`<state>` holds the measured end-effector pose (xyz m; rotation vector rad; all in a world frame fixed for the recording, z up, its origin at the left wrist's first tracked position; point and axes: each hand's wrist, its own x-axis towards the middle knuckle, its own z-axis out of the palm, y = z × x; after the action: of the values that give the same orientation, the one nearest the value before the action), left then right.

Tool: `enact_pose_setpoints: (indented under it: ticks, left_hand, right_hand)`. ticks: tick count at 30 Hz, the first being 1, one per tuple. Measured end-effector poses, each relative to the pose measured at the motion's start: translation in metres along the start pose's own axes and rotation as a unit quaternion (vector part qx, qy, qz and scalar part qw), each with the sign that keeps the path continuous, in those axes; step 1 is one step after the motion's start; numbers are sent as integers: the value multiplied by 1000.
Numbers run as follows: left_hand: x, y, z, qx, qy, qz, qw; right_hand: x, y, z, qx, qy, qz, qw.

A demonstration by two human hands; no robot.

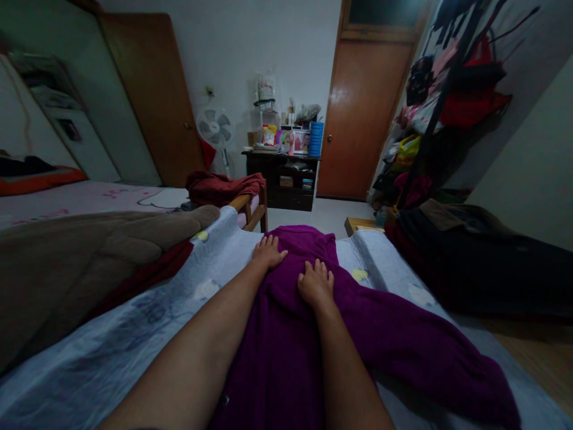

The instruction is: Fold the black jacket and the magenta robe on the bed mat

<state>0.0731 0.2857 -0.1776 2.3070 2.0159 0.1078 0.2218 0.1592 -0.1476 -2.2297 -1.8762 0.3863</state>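
Observation:
A purple long-sleeved garment (290,334) lies spread over the blue-grey patterned sheet (215,269), one sleeve stretched out to the lower right. My left hand (268,252) rests palm down on its upper left part, fingers extended. On the upper middle of the cloth, my right hand (317,282) is also laid flat with fingers apart. Neither hand grips the fabric. Both forearms cover parts of the garment, and its left side is partly hidden beneath my left arm.
A brown plush blanket (98,257) lies at left, dark folded clothes (483,257) at right. Beyond the bed edge stand a wooden frame (250,209) with a reddish cloth (224,188), a white fan (215,128), a dark cabinet (277,191) and a closed door (358,113).

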Motion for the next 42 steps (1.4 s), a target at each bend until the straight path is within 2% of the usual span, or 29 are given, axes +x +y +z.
enact_pose_setpoints:
  ticks: [4,8,11,15,19,23,28,29,34,36,42]
  left_hand:
    - [0,-5,-6,-35,-27,15,999]
    - [-13,-12,-23,-58,-74,53,994]
    - [-41,-10,-31,-69,-91,81,990]
    - [-90,6,-22,-73,-104,97,987]
    - [-119,19,-6,-52,-43,82,994]
    - [-121,21,-2,-42,-28,82,995]
    - [-121,18,-1,-38,-1,91,995]
    - [-122,18,0,-36,6,94,995]
    - [-125,18,2,-36,26,98,994]
    - [-126,18,2,-37,29,95,994]
    - [-128,20,-1,-38,32,88,995]
  right_hand:
    - [0,-1,-2,-1,-14,4,1000]
    - [0,-1,-3,-1,-15,2,1000]
    - [-1,-1,-5,0,-12,0,1000]
    - [-2,-1,-5,-3,-8,-1,1000]
    - [-2,0,-5,-5,-9,-3,1000]
    - [3,5,-15,18,8,-22,1000]
    - [14,15,-25,67,124,-85,986]
    - [14,16,-25,63,121,-84,987]
    - [11,17,-10,4,28,-47,999]
    - [8,16,-4,-1,32,-37,999]
    - [-1,13,5,-1,98,-34,995]
